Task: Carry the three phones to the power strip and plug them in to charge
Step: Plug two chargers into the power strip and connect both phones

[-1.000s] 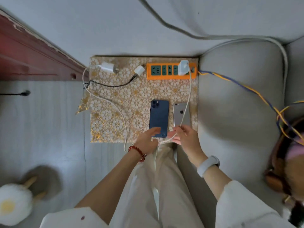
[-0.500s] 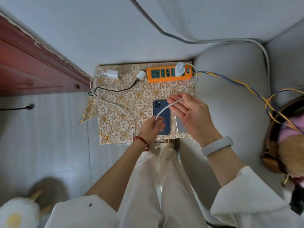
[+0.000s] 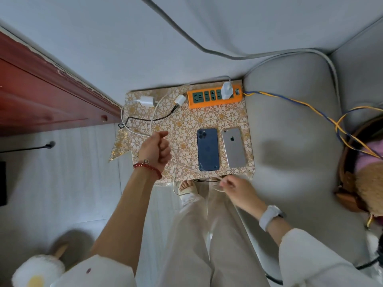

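A blue phone and a silver phone lie face down side by side on a gold-patterned cloth. Only these two phones show. At the cloth's far edge sits the orange power strip with one white charger plugged in. My left hand is fisted around a white cable left of the blue phone. My right hand pinches the same cable's end just below the cloth's near edge, under the phones.
Two loose white chargers and a black cable lie on the cloth's left part. A red wooden frame runs along the left. A grey sofa cushion sits to the right, crossed by a yellow-blue cord.
My right hand dropped from above the silver phone to below the cloth's edge. My left hand shifted left off the blue phone, pulling the white cable with it. Both phones are uncovered.
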`<state>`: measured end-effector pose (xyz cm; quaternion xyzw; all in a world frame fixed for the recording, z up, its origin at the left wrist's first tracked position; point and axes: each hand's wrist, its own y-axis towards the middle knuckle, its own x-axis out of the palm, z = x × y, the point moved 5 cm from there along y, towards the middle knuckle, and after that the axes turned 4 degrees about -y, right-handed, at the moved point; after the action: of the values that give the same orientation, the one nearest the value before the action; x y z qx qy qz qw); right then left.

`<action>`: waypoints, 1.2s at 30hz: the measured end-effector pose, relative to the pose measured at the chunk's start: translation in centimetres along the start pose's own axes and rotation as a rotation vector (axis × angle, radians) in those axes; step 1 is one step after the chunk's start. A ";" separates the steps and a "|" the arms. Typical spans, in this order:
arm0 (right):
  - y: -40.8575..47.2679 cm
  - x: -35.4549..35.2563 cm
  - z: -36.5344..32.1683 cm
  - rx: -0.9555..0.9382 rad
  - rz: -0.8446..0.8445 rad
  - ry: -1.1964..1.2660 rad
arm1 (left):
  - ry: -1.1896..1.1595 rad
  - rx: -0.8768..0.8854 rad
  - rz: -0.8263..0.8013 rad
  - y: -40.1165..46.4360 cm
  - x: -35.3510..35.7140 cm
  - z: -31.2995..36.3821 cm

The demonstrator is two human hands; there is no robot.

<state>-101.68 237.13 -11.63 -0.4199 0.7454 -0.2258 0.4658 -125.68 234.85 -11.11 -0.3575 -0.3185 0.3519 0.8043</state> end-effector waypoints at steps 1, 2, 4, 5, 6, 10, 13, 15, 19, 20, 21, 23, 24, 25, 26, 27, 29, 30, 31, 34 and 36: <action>0.1 -1.4 0.9 0.029 0.096 -0.014 | 0.128 0.043 0.076 0.2 -0.9 0.2; 0.2 -2.8 1.7 0.050 0.168 0.004 | 0.281 0.077 0.156 0.3 -1.7 0.3; 0.4 -5.2 2.4 0.044 0.241 0.055 | 0.504 0.086 0.302 0.4 -3.1 0.1; 0.5 -6.0 2.3 0.027 0.250 0.065 | 0.565 0.059 0.335 0.3 -3.5 -0.3; 0.6 -6.5 1.9 0.003 0.244 0.058 | 0.639 0.029 0.339 0.2 -3.8 -0.7; 0.8 -6.5 -1.6 -0.143 0.173 -0.014 | 1.119 0.339 0.308 -1.9 -2.0 -1.2; 0.9 -6.2 -4.1 -0.222 0.178 0.036 | 1.166 0.590 -0.086 -4.0 2.8 -2.9; 0.8 -6.3 -5.1 -0.257 0.218 0.056 | 1.204 0.510 -0.340 -4.8 4.8 -4.8; 0.2 -7.9 -3.8 -0.186 0.442 0.003 | 1.169 0.556 -0.263 -4.8 4.8 -4.6; 0.1 -8.5 -2.6 -0.120 0.509 -0.007 | 1.122 0.573 -0.132 -4.5 4.0 -3.9; 0.0 -9.3 -1.2 -0.040 0.567 -0.013 | 1.067 0.578 0.021 -4.1 2.8 -3.1; -0.2 -10.4 1.5 0.104 0.630 0.000 | 0.955 0.567 0.275 -3.7 0.0 -1.6; -0.2 -10.6 2.5 0.152 0.633 0.011 | 0.938 0.548 0.333 -3.5 -1.0 -1.2; -0.2 -10.7 3.1 0.176 0.616 0.019 | 0.956 0.529 0.340 -3.3 -1.6 -1.0; -0.1 -10.6 3.2 0.172 0.582 0.012 | 0.997 0.517 0.305 -3.1 -1.7 -1.0; 0.0 -10.3 2.9 0.142 0.537 -0.016 | 1.050 0.521 0.240 -3.1 -1.5 -1.2; 0.1 -9.4 1.3 0.023 0.436 -0.114 | 1.159 0.595 0.058 -3.4 0.3 -1.8; 0.1 -8.9 0.2 -0.049 0.394 -0.179 | 1.233 0.645 -0.033 -3.7 1.5 -2.3; 0.1 -8.4 -0.9 -0.123 0.377 -0.256 | 1.316 0.684 -0.116 -3.9 3.0 -2.8; 0.0 -8.4 -3.2 -0.234 0.455 -0.435 | 1.425 0.638 -0.373 -4.5 6.5 -5.1; -0.2 -9.3 -3.3 -0.194 0.518 -0.375 | 1.342 0.569 -0.435 -4.7 7.8 -5.6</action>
<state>-102.57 244.64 -5.29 -0.2928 0.7468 0.0533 0.5947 -115.47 236.72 -8.34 -0.2029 0.2789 -0.0388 0.9378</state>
